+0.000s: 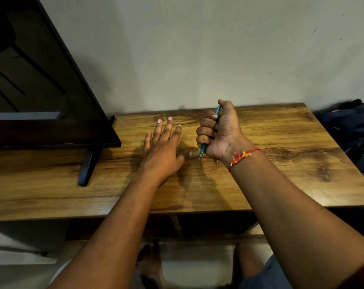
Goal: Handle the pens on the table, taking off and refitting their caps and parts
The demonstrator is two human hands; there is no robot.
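- Wood-grain counter (281, 163) carries both hands; its near edge runs across the view just past the person's knees.
- At about 7 o'clock from the pen, the left hand (162, 151) lies palm down on the wood, its fingers (169, 127) spread and released, holding nothing.
- Just beside it, toward 3 o'clock, the right hand (218, 132) is clenched in a fist around a teal pen (203, 150); a red-and-yellow thread bracelet (240, 156) circles that wrist.
- The pen sits inside the fist over the middle of the counter. Its long axis runs from 6 o'clock to 12 o'clock, tilted slightly right at the top: the writing tip points down toward the wood near the left thumb, and the other end shows above the fist by the thumb. Whether the tip touches the wood cannot be told.
- No cap shows over the tip, and no loose cap or other pen can be made out on the counter.
- Handling, as a judgement: the pen looks light, stiff and smooth plastic, likely to twist in a loose grip. Pinching the barrel near the tip end with the free hand should give the best hold for pulling or refitting parts.
- Farther off, at 10 o'clock, a dark monitor (41, 90) stands on its foot; a pale wall (197, 49) rises behind the counter.
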